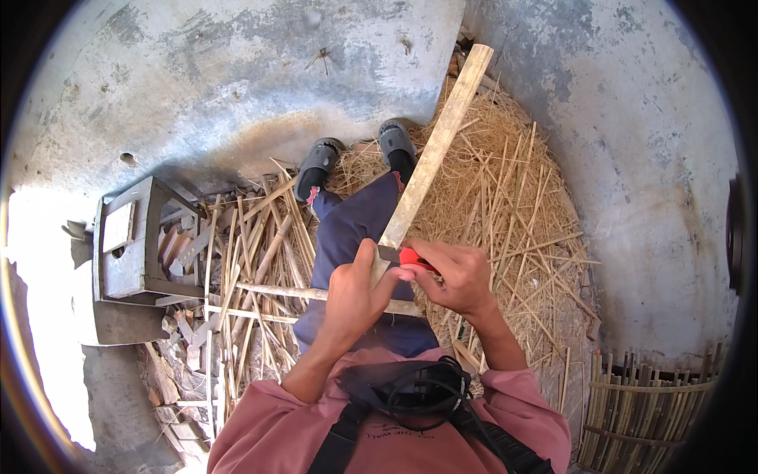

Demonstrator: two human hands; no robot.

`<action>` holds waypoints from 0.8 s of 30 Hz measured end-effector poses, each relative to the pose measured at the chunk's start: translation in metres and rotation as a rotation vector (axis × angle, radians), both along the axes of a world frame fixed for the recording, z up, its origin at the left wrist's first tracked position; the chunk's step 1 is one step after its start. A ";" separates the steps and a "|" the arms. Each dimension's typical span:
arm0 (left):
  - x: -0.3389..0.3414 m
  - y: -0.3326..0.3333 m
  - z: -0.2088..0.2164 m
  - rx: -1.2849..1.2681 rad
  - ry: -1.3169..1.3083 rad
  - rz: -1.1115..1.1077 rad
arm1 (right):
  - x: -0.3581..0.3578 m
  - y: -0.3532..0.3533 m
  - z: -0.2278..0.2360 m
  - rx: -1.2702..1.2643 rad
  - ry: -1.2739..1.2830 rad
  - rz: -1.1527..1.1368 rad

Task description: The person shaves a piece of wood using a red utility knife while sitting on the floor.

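Observation:
A long, flat bamboo strip [438, 150] slants from my lap up toward the far right wall. My left hand [355, 286] is closed round its near end, the thumb up beside a dark blade. In my right hand [459, 276] is a small knife with a red and black handle [412, 257]. Its blade lies across the strip, between the two hands. Both thumbs are close together near the blade. Most of the strip's near end is hidden behind my fingers. Below my hands, a bamboo stick [283, 291] lies crosswise over my dark blue trousers [335, 233].
Shavings and thin splints [505, 189] cover the floor to my right. Split bamboo sticks [257, 245] lie heaped on my left, beside a grey wooden box [130, 245]. Grey walls [260, 87] stand ahead and to the right. A bamboo-slat basket [643, 411] stands near right.

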State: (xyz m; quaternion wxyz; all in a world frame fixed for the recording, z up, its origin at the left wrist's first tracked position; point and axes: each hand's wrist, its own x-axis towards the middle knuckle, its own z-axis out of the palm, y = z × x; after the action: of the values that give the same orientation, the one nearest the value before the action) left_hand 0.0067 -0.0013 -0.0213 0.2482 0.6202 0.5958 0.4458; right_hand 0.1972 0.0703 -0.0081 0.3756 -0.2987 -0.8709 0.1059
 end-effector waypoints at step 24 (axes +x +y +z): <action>-0.013 0.002 0.037 -0.221 -0.084 -0.147 | 0.008 0.014 -0.005 -0.067 -0.048 0.125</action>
State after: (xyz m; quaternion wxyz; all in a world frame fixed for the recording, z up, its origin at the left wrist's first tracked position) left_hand -0.0068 0.0003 0.0153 0.3718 0.6117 0.5834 0.3836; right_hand 0.2050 0.0842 -0.0127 0.3372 -0.2587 -0.8925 0.1511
